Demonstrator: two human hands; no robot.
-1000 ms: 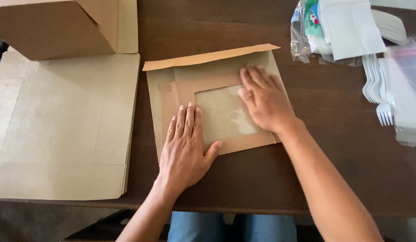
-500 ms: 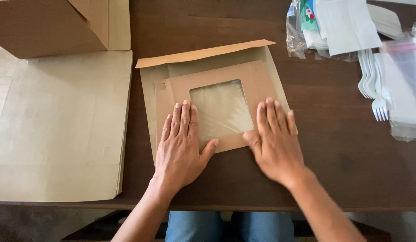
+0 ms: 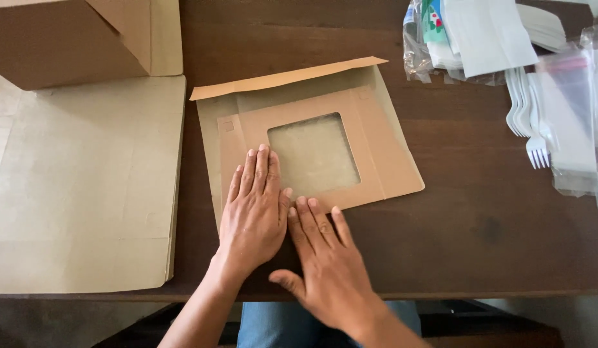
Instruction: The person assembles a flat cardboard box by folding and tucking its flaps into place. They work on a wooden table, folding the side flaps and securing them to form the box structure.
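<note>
Both hands, left hand (image 3: 252,212) and right hand (image 3: 328,264), press flat, fingers spread, gripping nothing, on the windowed cardboard sheet (image 3: 382,158).

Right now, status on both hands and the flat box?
Left hand flat on windowed cardboard box, bottom-left corner. Right hand flat beside it, fingertips on lower edge. Both open, gripping nothing. White forks well clear.

Soft, even daylight fills the scene, fairly bright and without harsh glare. The dark desk (image 3: 492,212) shows a faint sheen toward the far right. Shadows under the left hand (image 3: 254,216) and right hand (image 3: 331,267) are short and weak. The right hand looks slightly blurred; the plastic bags (image 3: 569,116) at the right edge are washed out.
</note>
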